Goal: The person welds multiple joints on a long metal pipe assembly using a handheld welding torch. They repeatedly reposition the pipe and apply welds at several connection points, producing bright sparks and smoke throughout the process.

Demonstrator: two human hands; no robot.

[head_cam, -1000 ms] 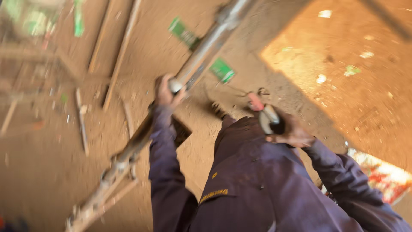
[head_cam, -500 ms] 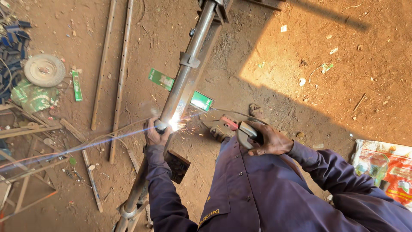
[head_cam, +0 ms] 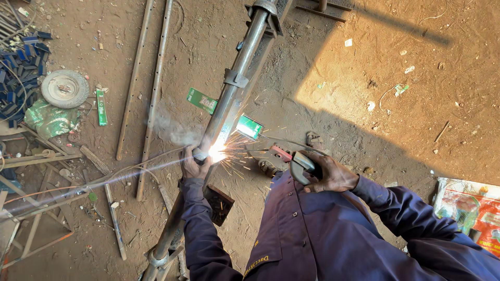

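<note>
Steel pipe (head_cam: 235, 86) slants across a dirt workshop floor (head_cam: 364, 78) as a person in a dark blue work shirt welds it, the bright arc (head_cam: 216, 152) throwing sparks and a curl of smoke. The left hand (head_cam: 194, 165), bare, is closed around the pipe right beside the arc; the right hand (head_cam: 325, 171), also bare, is wrapped round the grey-handled electrode holder (head_cam: 302, 165). With no gloves on, sparks or the heated metal could burn the left hand, so close is its grip to the weld. Sparks also fly toward the green packets (head_cam: 249, 126) lying just beside the pipe, which could scorch. Loose perforated steel strips (head_cam: 139, 83) and scrap lie nearby on the floor, a likely tripping hazard.
</note>
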